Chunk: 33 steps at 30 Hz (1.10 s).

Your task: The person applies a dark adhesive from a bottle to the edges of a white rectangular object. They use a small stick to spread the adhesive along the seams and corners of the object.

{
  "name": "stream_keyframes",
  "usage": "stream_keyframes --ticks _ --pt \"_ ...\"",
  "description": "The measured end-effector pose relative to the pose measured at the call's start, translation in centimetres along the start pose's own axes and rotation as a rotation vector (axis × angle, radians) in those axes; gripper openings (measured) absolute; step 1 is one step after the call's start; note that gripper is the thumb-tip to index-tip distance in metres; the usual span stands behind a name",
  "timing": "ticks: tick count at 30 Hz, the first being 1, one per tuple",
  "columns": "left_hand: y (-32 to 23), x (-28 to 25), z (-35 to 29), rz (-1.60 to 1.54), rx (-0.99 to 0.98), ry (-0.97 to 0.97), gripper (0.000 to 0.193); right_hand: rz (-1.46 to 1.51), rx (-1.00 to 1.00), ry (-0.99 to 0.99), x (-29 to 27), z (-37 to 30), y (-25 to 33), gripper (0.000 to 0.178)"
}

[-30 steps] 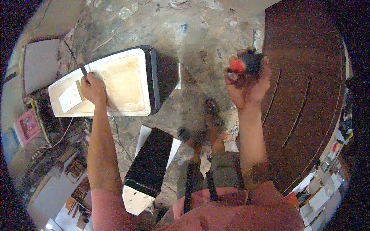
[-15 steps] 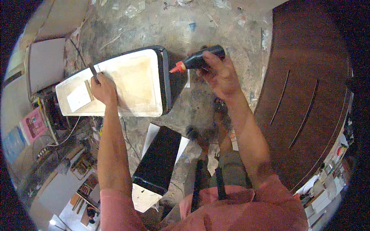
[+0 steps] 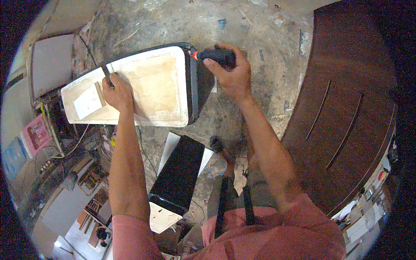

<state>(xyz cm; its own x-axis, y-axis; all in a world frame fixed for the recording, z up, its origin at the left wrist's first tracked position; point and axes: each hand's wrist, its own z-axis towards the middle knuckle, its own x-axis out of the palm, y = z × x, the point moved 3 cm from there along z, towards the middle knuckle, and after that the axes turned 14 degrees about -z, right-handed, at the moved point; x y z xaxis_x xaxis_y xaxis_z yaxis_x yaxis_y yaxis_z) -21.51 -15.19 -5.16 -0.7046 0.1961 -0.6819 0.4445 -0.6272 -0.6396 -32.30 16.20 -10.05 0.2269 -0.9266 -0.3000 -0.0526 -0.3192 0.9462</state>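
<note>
My right hand (image 3: 236, 80) is closed around a dark squeeze bottle (image 3: 220, 56) with a red nozzle. The nozzle tip is at the upper right corner of a tapered panel (image 3: 158, 86); whether it touches cannot be told. This panel has a pale wood-coloured face, a white border and a dark side edge. Over its left part, my left hand (image 3: 118, 93) grips a narrow dark strip (image 3: 105, 68), which reaches up past the panel's upper edge. A white sheet-like piece (image 3: 88, 103) and a thin wooden bar (image 3: 100, 94) lie on the panel beside that hand.
A black tapered piece (image 3: 178, 173) with a pale end (image 3: 164, 218) lies nearer me, over white sheets. Brown boards (image 3: 342, 56) fill the right side, with two thin dark strips (image 3: 319, 108) on them. The stained floor (image 3: 173, 26) has scattered scraps. Shelving and cables stand at left.
My right hand has moved up and left with the bottle, bringing the nozzle to the panel's upper right corner. My left hand keeps its grip on the strip.
</note>
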Motion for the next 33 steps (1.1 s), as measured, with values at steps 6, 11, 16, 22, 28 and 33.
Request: stream_keyframes --ticks 6,11,16,22,28,33 --pt "0.0 0.2 0.0 -0.054 -0.055 0.004 0.033 -0.033 -0.037 -0.061 0.4 0.6 0.8 0.045" --pt "0.0 0.1 0.1 -0.017 -0.050 -0.003 0.032 -0.107 -0.055 -0.063 0.6 0.4 1.1 0.042" --pt "-0.3 0.1 0.0 -0.064 -0.050 -0.016 0.032 -0.111 -0.004 -0.059 0.8 -0.2 1.0 0.040" --pt "-0.9 0.0 -0.1 -0.046 -0.008 -0.022 0.033 -0.083 -0.043 -0.124 0.8 0.2 0.8 0.045" --pt "-0.9 0.1 -0.2 -0.077 -0.086 0.020 0.035 -0.130 -0.028 -0.091 0.5 -1.1 0.8 0.040" --pt "-1.0 0.0 -0.2 -0.033 -0.052 -0.003 0.034 -0.085 -0.014 -0.085 0.4 -3.1 1.1 0.038"
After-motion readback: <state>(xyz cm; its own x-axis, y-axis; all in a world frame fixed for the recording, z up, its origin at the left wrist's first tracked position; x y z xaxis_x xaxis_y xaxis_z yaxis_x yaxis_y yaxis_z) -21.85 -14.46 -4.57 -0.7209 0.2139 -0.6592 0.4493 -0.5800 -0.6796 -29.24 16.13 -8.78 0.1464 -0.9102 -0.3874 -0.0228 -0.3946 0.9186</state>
